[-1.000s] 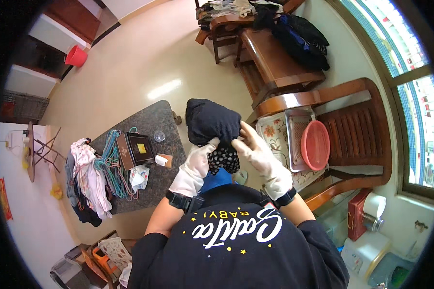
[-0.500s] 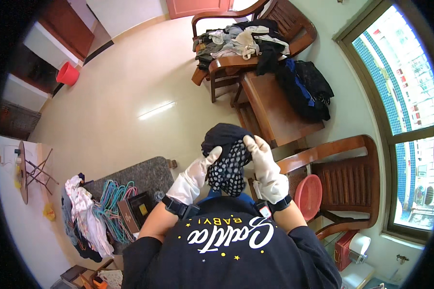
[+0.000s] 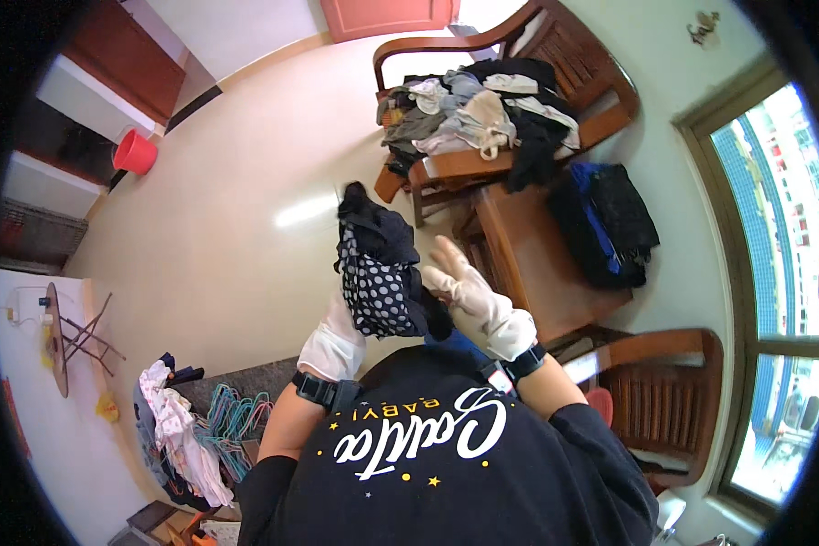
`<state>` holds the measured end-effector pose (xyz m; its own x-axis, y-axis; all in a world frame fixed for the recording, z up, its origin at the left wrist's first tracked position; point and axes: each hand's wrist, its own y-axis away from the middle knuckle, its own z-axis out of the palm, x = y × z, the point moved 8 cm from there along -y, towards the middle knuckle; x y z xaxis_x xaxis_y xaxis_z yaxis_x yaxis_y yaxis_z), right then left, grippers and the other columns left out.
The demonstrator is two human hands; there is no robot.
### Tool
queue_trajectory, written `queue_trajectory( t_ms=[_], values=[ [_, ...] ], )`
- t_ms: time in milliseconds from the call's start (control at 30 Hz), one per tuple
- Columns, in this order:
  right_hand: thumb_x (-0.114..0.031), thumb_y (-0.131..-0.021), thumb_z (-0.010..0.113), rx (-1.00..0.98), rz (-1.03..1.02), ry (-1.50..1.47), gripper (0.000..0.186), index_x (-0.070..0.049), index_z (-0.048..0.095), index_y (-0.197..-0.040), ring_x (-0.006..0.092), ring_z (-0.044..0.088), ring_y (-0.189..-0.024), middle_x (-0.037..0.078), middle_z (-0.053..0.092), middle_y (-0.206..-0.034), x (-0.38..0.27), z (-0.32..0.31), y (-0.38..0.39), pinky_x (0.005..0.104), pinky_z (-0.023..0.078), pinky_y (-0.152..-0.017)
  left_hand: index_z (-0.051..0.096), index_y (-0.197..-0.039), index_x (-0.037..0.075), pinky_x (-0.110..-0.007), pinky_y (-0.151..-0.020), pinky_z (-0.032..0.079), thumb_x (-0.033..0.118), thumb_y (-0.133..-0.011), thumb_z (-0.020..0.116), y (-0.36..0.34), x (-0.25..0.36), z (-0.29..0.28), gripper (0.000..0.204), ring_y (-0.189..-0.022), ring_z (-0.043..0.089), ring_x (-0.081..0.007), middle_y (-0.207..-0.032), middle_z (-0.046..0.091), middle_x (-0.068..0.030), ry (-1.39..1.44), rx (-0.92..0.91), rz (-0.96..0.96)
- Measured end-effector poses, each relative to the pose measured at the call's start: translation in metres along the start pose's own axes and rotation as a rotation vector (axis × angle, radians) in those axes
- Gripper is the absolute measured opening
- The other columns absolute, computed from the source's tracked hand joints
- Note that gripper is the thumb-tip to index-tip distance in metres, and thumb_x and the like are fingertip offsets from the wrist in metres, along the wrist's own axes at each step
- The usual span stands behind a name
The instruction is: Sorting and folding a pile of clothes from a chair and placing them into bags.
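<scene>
1. There is just one view. The camera sits on the person's head and looks straight down.
2. It is very near the person's dark printed shirt (image 3: 446, 455), which fills the bottom of the picture.
3. The two white-gloved hands, left hand (image 3: 337, 341) and right hand (image 3: 473, 296), come up from the lower edge, close to the camera.
4. The pale shiny floor (image 3: 237, 209) lies far below.
5. The round lens bends things near the rim, like the big window frame (image 3: 746, 300) on the right.
</scene>
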<state>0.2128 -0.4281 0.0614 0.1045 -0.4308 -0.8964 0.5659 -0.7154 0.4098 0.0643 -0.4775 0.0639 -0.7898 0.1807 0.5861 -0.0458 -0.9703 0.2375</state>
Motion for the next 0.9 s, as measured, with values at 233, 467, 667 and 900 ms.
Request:
queue_trajectory(
  t_ms=[233,467,667,900],
  values=[
    [-0.022,-0.089,0.063,-0.100,0.009,0.101,0.035,0.003,0.053,-0.111,0.0186,0.058,-0.087,0.012,0.063,-0.097,-0.020,-0.006,-0.128,0.0327,0.048,-0.080,0.044,-0.133,0.001,-0.035,-0.104,0.045,0.020,-0.102,0.032,-0.099,0.022,-0.031,0.038,-0.113,0.057,-0.0225,-0.129,0.054,-0.0130,-0.047,-0.019,-0.001],
    [-0.013,-0.092,0.054,-0.051,0.076,0.068,0.026,0.003,0.061,-0.111,0.0116,0.059,-0.084,0.005,0.066,-0.095,-0.087,-0.056,-0.171,0.0249,0.047,-0.080,0.041,-0.137,0.005,-0.042,-0.098,0.050,0.031,-0.103,0.029,-0.157,0.039,-0.042,0.045,-0.113,0.058,-0.0255,-0.127,0.056,-0.0133,0.139,0.159,-0.026],
    [-0.022,-0.096,0.056,0.022,0.033,-0.218,0.035,0.004,0.059,-0.120,0.0148,0.061,-0.098,0.010,0.065,-0.110,-0.129,-0.109,-0.198,0.0269,0.047,-0.089,0.037,-0.139,0.002,-0.045,-0.095,0.051,0.040,-0.099,0.035,-0.243,0.053,-0.090,0.055,-0.113,0.059,-0.0268,-0.125,0.058,-0.0163,-0.528,0.165,-0.030],
    [-0.031,-0.086,0.069,0.134,0.181,0.378,0.069,0.013,0.041,-0.133,0.0174,0.060,-0.102,0.020,0.060,-0.120,-0.108,-0.098,-0.222,0.0278,0.047,-0.087,0.056,-0.123,0.000,-0.038,-0.085,0.055,0.051,-0.099,0.038,-0.321,0.057,-0.039,0.060,-0.096,0.066,-0.0222,-0.111,0.066,-0.0122,-0.253,0.130,-0.486]
  ],
)
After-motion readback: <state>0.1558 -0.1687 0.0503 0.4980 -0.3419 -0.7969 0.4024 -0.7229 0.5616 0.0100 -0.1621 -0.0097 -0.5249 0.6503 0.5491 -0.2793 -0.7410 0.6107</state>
